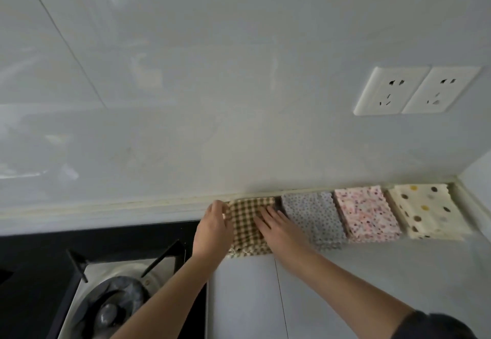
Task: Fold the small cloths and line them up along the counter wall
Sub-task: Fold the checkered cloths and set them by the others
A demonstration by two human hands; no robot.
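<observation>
Left hand [212, 229], right hand [277, 227] flat on checked cloth [244, 223], 3 folded cloths [368, 212] beside, stove [39, 272] near

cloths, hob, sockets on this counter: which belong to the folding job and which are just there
Job: checked cloth, grey cloth, pink cloth, dotted cloth, left hand, right hand, wall.
Just there: hob, burner, sockets.
</observation>
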